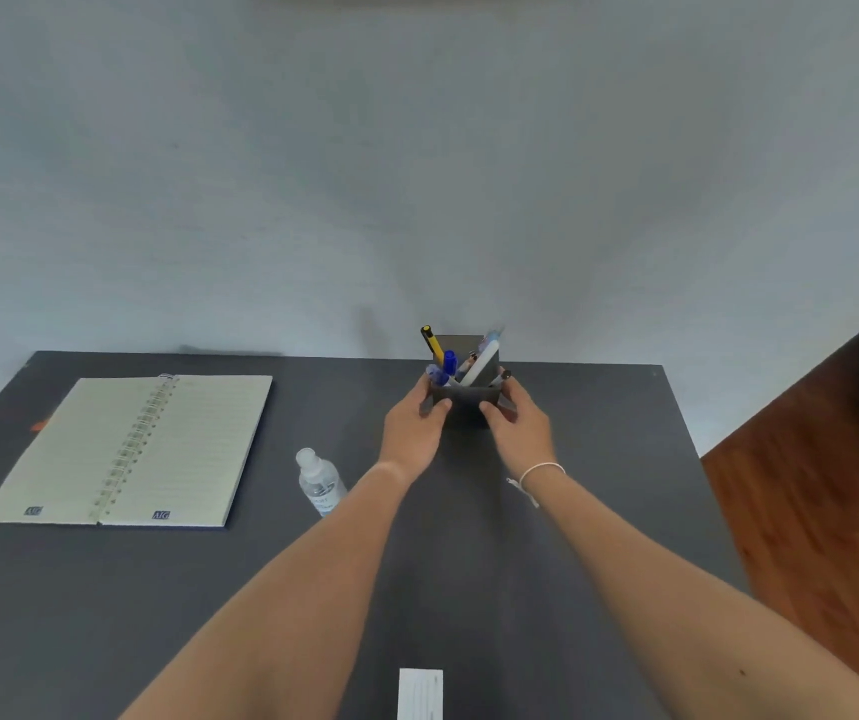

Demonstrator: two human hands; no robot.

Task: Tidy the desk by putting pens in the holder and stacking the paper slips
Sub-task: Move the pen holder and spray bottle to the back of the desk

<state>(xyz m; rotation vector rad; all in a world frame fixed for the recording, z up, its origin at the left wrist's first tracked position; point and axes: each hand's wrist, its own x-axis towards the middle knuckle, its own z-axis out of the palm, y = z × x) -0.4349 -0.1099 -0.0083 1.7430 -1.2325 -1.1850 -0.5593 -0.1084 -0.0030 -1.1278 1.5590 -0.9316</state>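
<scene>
A dark square pen holder (465,405) stands near the far edge of the dark desk (599,511). Several pens stick out of it: a yellow one (432,344), a blue one (449,362), a white marker (480,370) and others. My left hand (413,426) grips the holder's left side, thumb on its front. My right hand (518,420) grips its right side. White paper slips (420,694) lie together at the desk's near edge, between my forearms.
An open spiral notebook (128,449) lies on the left of the desk. A small clear bottle (319,481) stands left of my left forearm. A pale wall runs behind the desk; brown wooden flooring (822,501) shows on the right.
</scene>
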